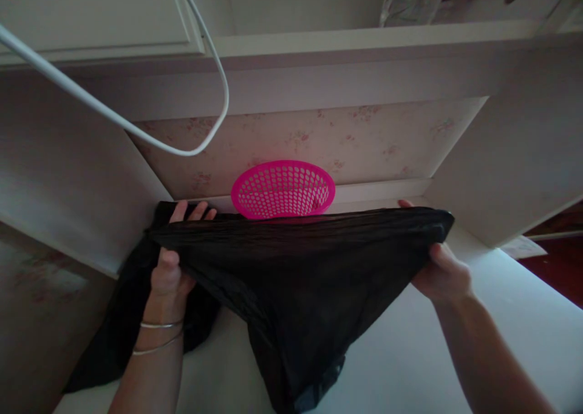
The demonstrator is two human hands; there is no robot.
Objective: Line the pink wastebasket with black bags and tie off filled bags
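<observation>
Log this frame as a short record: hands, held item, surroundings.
Left hand: gripping the left end of the black bag; two bangles on the wrist
Right hand: gripping the bag's right end
Bag: stretched between the hands, lower part hanging down
Behind bag: pink basket, lower part hidden
Far left: more black material; whether joined to the bag, cannot tell
Below: white tabletop
Overhead: white cable, looped
</observation>
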